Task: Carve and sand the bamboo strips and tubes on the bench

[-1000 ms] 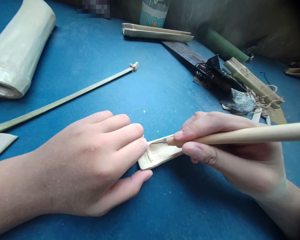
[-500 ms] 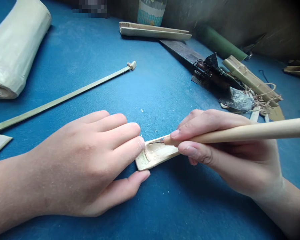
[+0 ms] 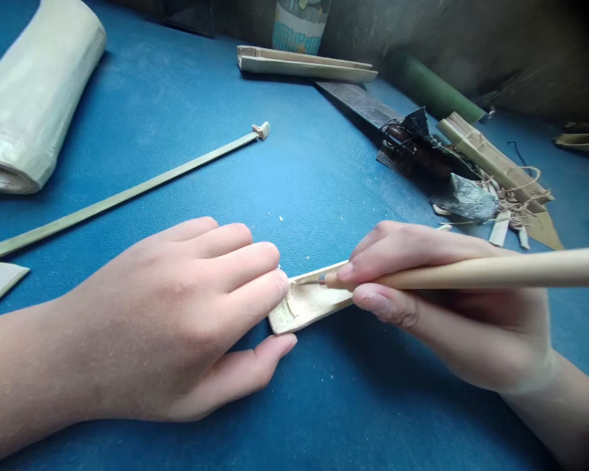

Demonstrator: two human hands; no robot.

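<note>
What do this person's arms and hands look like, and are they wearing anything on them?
The left hand and right hand are bare, with no gloves or rings. The left forearm and right forearm are bare too, with no sleeves or watch in view. The fingernails look short.

Left hand point(image 3: 177, 320): palm down, fingers extended and close together, thumb low and apart, forearm entering from the lower left edge. Right hand point(image 3: 451, 314): thumb and forefinger pinched in a pen-style grip, remaining fingers curled beneath, wrist angled toward the lower right edge.
</note>
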